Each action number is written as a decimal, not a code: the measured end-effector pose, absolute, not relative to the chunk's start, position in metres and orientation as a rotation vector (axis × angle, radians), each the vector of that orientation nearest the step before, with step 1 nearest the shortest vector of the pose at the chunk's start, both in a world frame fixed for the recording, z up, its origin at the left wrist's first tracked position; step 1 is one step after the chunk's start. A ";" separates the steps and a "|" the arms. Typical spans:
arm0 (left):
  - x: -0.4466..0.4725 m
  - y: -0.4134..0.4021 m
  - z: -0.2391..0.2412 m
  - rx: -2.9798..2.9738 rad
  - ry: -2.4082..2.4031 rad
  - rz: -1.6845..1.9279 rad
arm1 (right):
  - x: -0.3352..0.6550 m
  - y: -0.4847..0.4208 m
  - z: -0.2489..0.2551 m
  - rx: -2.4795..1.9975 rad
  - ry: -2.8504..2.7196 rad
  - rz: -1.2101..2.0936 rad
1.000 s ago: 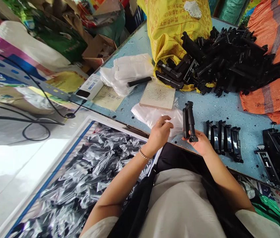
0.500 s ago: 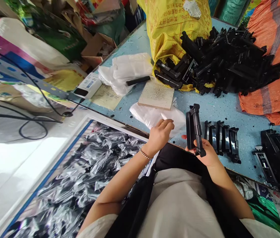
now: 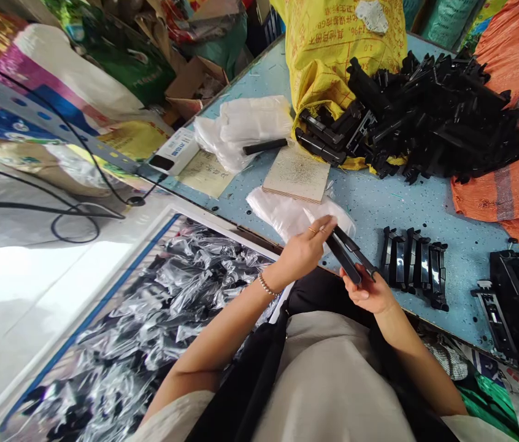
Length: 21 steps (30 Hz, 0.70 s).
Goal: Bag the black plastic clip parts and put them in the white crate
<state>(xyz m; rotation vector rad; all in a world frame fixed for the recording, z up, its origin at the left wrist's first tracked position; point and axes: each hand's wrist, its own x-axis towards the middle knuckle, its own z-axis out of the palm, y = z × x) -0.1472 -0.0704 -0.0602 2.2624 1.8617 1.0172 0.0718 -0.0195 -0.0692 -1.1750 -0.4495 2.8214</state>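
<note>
Right hand (image 3: 370, 293) grip pinching long black plastic part (image 3: 350, 256); left hand (image 3: 303, 252) fingertips on its far end, grip unclear, above clear plastic bags (image 3: 282, 212).

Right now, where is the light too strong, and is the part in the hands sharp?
Head view: the floor at left is washed out white; the bagged parts glint; the black part held by the right hand is fairly sharp but dark; the table runs slanted.

Bright daylight; the floor (image 3: 6, 294) at left is blown out white, and wide-angle distortion bends the edges.
</note>
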 end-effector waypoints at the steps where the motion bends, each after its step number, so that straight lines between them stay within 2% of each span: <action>1: -0.143 -0.075 -0.057 2.317 1.828 1.002 | 0.068 -0.015 -0.071 -1.180 -0.470 2.773; 5: -0.137 -0.091 -0.048 2.286 1.841 0.985 | 0.068 -0.004 -0.071 -1.151 -0.629 2.646; 15: -0.151 -0.097 -0.066 1.986 2.315 1.061 | 0.083 -0.012 -0.057 -1.118 -0.674 2.809; 18: -0.158 -0.094 -0.068 1.906 2.248 1.104 | 0.092 -0.013 -0.055 -1.166 -0.711 2.795; 21: -0.153 -0.096 -0.064 1.919 2.205 1.132 | 0.091 -0.016 -0.057 -1.278 -0.861 2.648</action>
